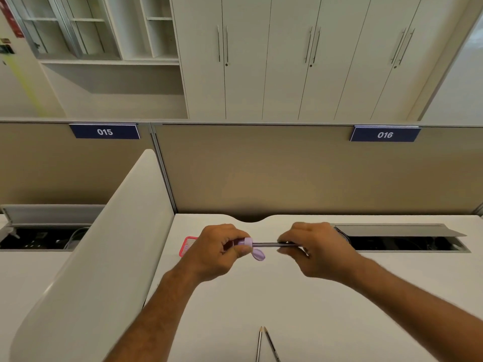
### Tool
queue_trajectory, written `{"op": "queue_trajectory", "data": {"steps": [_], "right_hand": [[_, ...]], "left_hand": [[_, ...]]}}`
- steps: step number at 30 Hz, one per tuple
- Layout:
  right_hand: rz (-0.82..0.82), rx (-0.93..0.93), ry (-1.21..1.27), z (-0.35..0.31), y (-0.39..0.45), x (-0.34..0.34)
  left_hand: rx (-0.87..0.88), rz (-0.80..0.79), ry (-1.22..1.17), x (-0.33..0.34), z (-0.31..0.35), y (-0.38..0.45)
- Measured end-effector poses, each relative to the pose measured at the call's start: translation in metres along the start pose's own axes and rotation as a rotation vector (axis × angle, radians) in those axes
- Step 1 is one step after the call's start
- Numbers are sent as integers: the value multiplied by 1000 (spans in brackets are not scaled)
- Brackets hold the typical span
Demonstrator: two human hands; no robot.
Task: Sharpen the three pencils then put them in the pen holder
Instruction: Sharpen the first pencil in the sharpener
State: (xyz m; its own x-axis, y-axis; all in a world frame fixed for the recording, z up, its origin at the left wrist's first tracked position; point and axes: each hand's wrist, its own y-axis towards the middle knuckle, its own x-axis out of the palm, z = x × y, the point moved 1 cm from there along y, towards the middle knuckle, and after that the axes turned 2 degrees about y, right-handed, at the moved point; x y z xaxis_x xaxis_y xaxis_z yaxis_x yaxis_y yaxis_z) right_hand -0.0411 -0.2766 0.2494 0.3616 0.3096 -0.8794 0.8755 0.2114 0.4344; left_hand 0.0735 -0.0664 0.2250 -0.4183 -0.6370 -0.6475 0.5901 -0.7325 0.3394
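Hands (218, 250) (315, 250) grip sharpener (245, 242) and pencil (265, 244), hiding its tip and most of pen holder (186, 245).

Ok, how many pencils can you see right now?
3. One pencil is held between the left hand and right hand, in the purple sharpener. Two pencils lie on the desk.

Two bare forearms, no sleeves visible, left hand (219, 250) and right hand (317, 250) bare, short nails, faint arm hair
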Motion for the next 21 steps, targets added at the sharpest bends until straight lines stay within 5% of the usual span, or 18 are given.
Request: {"op": "queue_trajectory", "data": {"steps": [4, 8, 15, 19, 21], "right_hand": [[147, -301, -347, 4, -9, 4], [49, -102, -267, 3, -12, 9], [-294, 531, 478, 0, 0, 5], [-270, 467, 367, -1, -2, 2], [-146, 272, 162, 0, -5, 2]], "left_hand": [[-77, -66, -62, 0, 2, 1], [-24, -66, 14, 3, 4, 4], [94, 42, 88, 12, 3, 0], [59, 4, 82, 10, 6, 1], [18, -33, 77, 9, 7, 1]]}}
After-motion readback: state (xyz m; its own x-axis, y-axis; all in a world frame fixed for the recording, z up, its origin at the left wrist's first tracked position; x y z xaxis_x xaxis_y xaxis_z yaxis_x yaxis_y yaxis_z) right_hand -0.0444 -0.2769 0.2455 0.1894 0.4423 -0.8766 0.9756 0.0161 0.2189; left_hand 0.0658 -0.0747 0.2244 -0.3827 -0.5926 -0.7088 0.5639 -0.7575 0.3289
